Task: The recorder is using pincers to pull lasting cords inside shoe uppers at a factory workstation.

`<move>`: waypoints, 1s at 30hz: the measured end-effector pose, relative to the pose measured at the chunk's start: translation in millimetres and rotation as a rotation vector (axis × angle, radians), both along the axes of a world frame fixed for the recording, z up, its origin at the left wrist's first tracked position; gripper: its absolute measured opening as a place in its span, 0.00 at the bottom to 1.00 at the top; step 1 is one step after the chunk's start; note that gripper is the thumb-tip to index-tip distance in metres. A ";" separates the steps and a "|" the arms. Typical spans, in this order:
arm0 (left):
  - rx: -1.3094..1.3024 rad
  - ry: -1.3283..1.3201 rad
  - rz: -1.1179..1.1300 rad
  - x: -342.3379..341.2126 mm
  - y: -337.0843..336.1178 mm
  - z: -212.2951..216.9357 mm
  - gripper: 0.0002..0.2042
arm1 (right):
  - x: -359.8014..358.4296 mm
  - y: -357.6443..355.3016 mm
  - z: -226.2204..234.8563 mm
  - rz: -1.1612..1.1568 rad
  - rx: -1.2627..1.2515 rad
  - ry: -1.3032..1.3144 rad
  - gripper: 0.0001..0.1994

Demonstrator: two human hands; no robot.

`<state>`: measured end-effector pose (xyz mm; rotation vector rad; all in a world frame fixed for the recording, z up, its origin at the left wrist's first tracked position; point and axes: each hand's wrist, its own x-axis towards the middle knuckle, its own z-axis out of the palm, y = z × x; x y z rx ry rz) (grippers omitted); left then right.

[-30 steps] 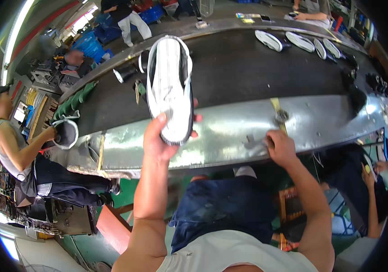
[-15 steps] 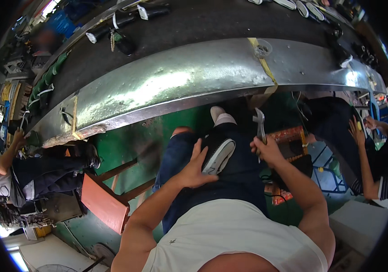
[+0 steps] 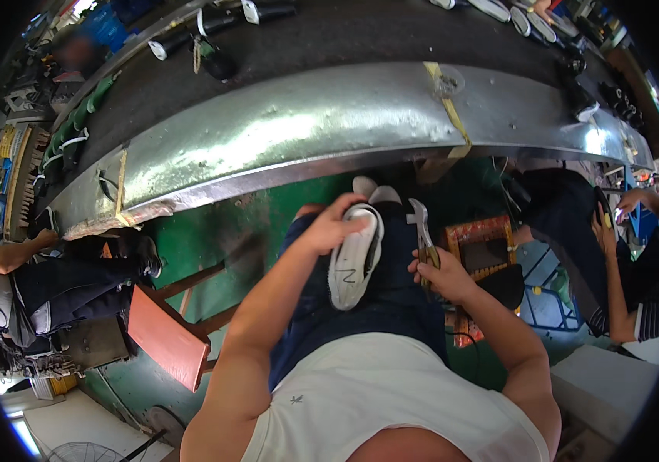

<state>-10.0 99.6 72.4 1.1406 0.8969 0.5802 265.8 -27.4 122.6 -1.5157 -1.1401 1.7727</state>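
Observation:
My left hand point(image 3: 332, 225) grips a white shoe point(image 3: 355, 259) by its upper end and holds it sole-up over my lap, against my dark blue trousers. My right hand point(image 3: 441, 275) is closed around the handles of metal pliers point(image 3: 421, 231), whose jaws point up and away, just right of the shoe. Both hands sit below the edge of a shiny metal rim point(image 3: 322, 131) that borders a black conveyor belt point(image 3: 360, 35).
More shoes and dark shoe forms point(image 3: 214, 60) lie on the belt. A seated person point(image 3: 14, 269) works at my left and another person's hands point(image 3: 614, 223) show at my right. An orange-red stool point(image 3: 166, 335) stands by my left knee on a green floor.
The white shoe came off the belt down to my lap. My right hand left the metal rim and now holds pliers beside the shoe. My view tilted down.

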 end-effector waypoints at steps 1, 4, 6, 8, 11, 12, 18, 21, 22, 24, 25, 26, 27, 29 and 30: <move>0.035 -0.148 0.070 -9.7 -12.2 22.0 0.28 | -4.2 -4.6 6.6 -0.004 -0.024 0.001 0.19; 0.132 -0.199 0.136 -28.2 -46.9 40.6 0.35 | -18.1 -3.3 37.8 0.237 0.122 -0.117 0.19; 0.237 -0.149 0.226 -34.9 -58.8 22.2 0.36 | -30.4 1.5 55.4 0.554 0.194 -0.256 0.19; 0.266 -0.164 0.280 -39.8 -66.3 21.2 0.38 | -43.0 0.5 52.2 0.561 0.236 -0.206 0.19; 0.205 -0.132 0.203 -48.0 -68.8 31.1 0.34 | -61.9 3.2 48.8 0.528 0.294 -0.123 0.18; 0.204 -0.134 0.209 -51.0 -70.0 28.3 0.34 | -67.8 8.3 52.7 0.540 0.159 -0.111 0.18; 0.421 0.028 0.219 -61.8 -72.6 7.4 0.28 | -68.5 24.1 34.4 0.479 -0.053 0.142 0.14; 0.325 0.089 0.197 -62.4 -67.8 -2.3 0.27 | -67.4 37.0 30.6 0.476 -0.038 0.160 0.11; 0.294 0.095 0.212 -60.6 -66.4 -4.7 0.26 | -67.4 41.7 29.7 0.501 -0.059 0.078 0.10; 0.266 0.096 0.226 -56.2 -61.2 -11.7 0.24 | -67.1 49.7 26.4 0.549 -0.097 -0.088 0.09; 0.277 0.049 0.259 -54.0 -58.8 -18.5 0.23 | -67.3 47.8 18.6 0.546 -0.096 -0.092 0.09; 0.285 -0.001 0.291 -51.9 -56.2 -25.1 0.21 | -67.4 42.5 4.5 0.531 0.110 -0.196 0.09; 0.285 -0.004 0.291 -51.3 -53.3 -28.7 0.21 | -68.0 38.7 -9.1 0.516 0.318 -0.297 0.09; 0.088 -0.141 0.313 -51.4 -47.9 -35.1 0.19 | -71.0 34.0 -34.4 0.481 0.417 -0.328 0.09; 0.088 -0.143 0.309 -50.3 -43.7 -35.6 0.19 | -72.9 32.9 -41.9 0.421 0.504 -0.347 0.09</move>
